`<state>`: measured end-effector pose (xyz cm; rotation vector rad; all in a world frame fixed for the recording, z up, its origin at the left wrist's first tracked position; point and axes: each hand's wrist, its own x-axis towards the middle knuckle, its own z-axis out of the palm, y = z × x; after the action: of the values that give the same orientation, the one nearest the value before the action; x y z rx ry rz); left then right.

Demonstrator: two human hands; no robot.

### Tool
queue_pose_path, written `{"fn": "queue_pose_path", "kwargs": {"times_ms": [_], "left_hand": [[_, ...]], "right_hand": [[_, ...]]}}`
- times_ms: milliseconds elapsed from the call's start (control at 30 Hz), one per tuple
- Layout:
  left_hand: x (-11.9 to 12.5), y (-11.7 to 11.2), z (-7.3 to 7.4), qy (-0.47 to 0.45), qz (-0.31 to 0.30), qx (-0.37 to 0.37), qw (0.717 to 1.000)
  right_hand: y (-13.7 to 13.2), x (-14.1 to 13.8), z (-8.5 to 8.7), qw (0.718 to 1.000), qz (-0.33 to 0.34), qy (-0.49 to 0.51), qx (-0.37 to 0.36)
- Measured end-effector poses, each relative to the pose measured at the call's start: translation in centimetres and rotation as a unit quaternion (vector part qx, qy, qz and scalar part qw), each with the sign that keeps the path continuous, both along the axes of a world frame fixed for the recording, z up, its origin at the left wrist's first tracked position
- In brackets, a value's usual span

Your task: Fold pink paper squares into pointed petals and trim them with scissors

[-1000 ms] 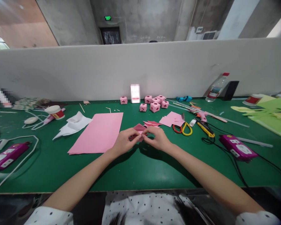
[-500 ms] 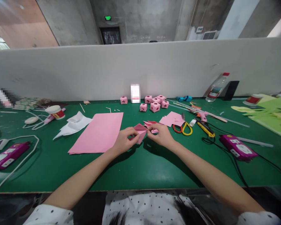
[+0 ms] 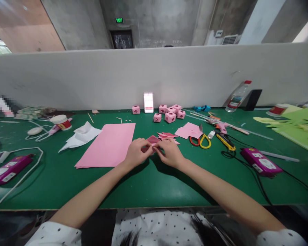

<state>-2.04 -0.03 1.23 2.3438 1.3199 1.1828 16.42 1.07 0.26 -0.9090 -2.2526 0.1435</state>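
My left hand (image 3: 136, 154) and my right hand (image 3: 169, 152) meet over the green table (image 3: 154, 184), fingers pinched together on a small folded pink paper piece (image 3: 151, 140). Most of that piece is hidden by my fingers. Just behind it lies a small heap of folded pink pieces (image 3: 168, 136). A large pink paper sheet (image 3: 108, 145) lies flat to the left of my left hand. Flat pink paper squares (image 3: 188, 130) sit to the right of the heap.
Several pink paper cubes (image 3: 169, 113) stand near the back partition. Red and yellow scissors (image 3: 200, 140), a pink glue gun (image 3: 220, 125), a yellow knife (image 3: 226, 141) and a purple power strip (image 3: 261, 161) lie right. Crumpled white paper (image 3: 80, 136), a cup (image 3: 61, 122), another purple strip (image 3: 5, 169) lie left.
My right hand moved back left from the heap of folded pieces and rejoined my left hand on the folded pink piece, which now sits lower between my fingers.
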Motion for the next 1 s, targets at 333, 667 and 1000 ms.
{"fn": "queue_pose_path", "kwargs": {"times_ms": [333,667,1000], "left_hand": [[-1.5,1.5,0.3,-0.022,0.041,0.016,0.999],[-3.4,2.5,1.4,-0.153,0.044,-0.046,0.986],[-1.2,0.8,0.7,-0.17,-0.032,-0.1,0.98]], "right_hand": [[0.4,1.3,0.5,0.999,-0.026,0.03,0.006],[0.7,2.1,1.3,0.971,-0.037,0.193,-0.136],[0.9,1.0,0.4,0.887,0.077,0.302,-0.341]]}}
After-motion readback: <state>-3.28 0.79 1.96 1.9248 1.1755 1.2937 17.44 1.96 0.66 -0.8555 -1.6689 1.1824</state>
